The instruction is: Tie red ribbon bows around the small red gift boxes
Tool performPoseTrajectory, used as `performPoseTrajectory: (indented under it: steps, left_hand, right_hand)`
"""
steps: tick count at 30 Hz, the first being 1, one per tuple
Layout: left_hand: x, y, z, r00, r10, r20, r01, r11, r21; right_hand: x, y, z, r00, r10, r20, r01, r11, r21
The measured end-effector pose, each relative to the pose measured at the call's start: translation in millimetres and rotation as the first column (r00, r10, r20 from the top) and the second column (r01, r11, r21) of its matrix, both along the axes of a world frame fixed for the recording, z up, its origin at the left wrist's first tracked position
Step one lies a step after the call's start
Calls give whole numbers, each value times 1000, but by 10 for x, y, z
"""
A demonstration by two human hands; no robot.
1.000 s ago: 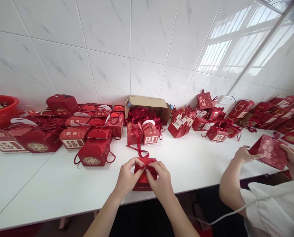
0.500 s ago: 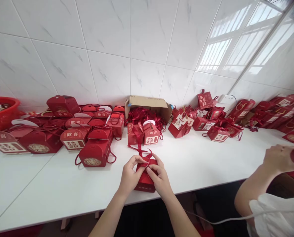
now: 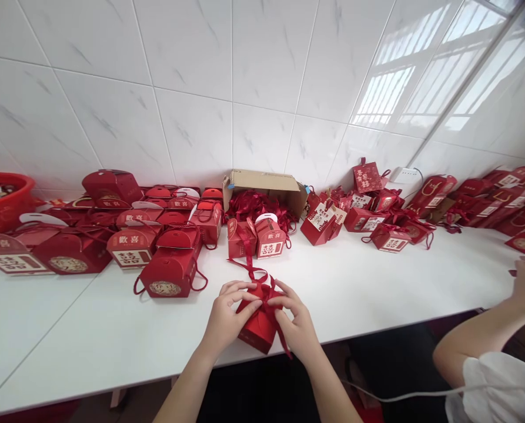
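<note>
A small red gift box sits near the table's front edge, turned at an angle, with a dark red ribbon knotted or looped over its top. My left hand is at the box's left side, thumb and fingers pinched on the ribbon by the knot. From the right, my right hand pinches the ribbon at the same spot. One ribbon tail hangs down the box's right front. Another runs back toward a ribbon-wrapped box behind. The exact form of the knot is partly hidden by my fingers.
Many red gift boxes stand on the left of the white table. A carton of red ribbons is by the wall; a red basin is far left. More boxes stand right. A co-worker's arm reaches in at right.
The box has turned, and a ribbon tail now hangs at its front right. My hands have spread slightly apart. The co-worker's hand has moved right, partly out of view.
</note>
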State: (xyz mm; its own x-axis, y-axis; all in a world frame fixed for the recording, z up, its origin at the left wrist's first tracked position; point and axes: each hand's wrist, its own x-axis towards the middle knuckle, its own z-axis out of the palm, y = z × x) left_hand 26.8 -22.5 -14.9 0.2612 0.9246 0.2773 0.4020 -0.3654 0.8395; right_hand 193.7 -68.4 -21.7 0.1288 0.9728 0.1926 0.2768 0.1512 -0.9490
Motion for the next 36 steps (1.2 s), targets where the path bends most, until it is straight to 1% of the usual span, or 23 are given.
performPoseTrajectory:
  steps: [2, 5, 8, 11, 13, 15, 16, 17, 20, 21, 23, 25, 26, 28, 31, 33, 36]
  left_hand:
    - [-4, -23, 39, 999, -22, -26, 23, 1000, 16]
    - [-21, -61, 110, 994, -57, -94, 59, 998, 13]
    - [-47, -84, 174, 988, -91, -128, 92, 996, -2]
    - [-60, -89, 216, 986, -92, -136, 89, 996, -25]
    - [-56, -88, 231, 985, -93, -148, 89, 995, -37]
    - [-49, -86, 240, 980, -110, -164, 107, 994, -32]
    - [-46, -84, 243, 978, -118, -173, 115, 993, -25]
    - [-44, -81, 247, 975, -123, -183, 122, 992, -18]
    - [-48, -70, 266, 962, -155, -225, 157, 988, -8]
    - [-52, -65, 275, 956, -170, -240, 173, 985, -5]
    - [-65, -56, 297, 943, -192, -271, 201, 980, 4]
    - [-83, -48, 319, 934, -195, -301, 209, 978, 16]
    - [-92, -45, 329, 930, -194, -313, 212, 977, 23]
    - [-110, -38, 345, 927, -185, -326, 209, 977, 38]
    - [-129, -20, 358, 928, -174, -329, 198, 979, 42]
    - [-143, 3, 361, 926, -180, -333, 201, 979, 27]
    - [-180, 56, 364, 925, -184, -333, 208, 977, 38]
  right_hand:
    - [88, -10, 59, 997, 0, 74, 0, 1000, -7]
    - [200, 12, 126, 983, 61, 173, -56, 998, -31]
    - [267, 36, 179, 957, 87, 277, -89, 996, -5]
    - [326, -8, 287, 925, 104, 367, -118, 993, 17]
    - [375, -71, 402, 895, 207, 394, -212, 977, -32]
    - [417, -114, 516, 851, 354, 387, -335, 935, -119]
    - [428, -111, 559, 835, 400, 379, -370, 916, -152]
    - [429, -88, 586, 834, 408, 371, -373, 913, -165]
    - [374, 91, 567, 881, 332, 337, -312, 943, -114]
    - [344, 168, 536, 885, 341, 316, -327, 940, -99]
    - [289, 303, 469, 861, 423, 282, -415, 905, -91]
    - [257, 374, 426, 829, 491, 267, -490, 868, -77]
    - [253, 381, 418, 823, 504, 261, -507, 860, -61]
    - [266, 348, 427, 828, 497, 260, -512, 859, -13]
    - [306, 250, 448, 822, 468, 324, -509, 859, 50]
    - [326, 200, 432, 791, 460, 403, -521, 852, 52]
    - [337, 174, 361, 729, 460, 507, -538, 843, 9]
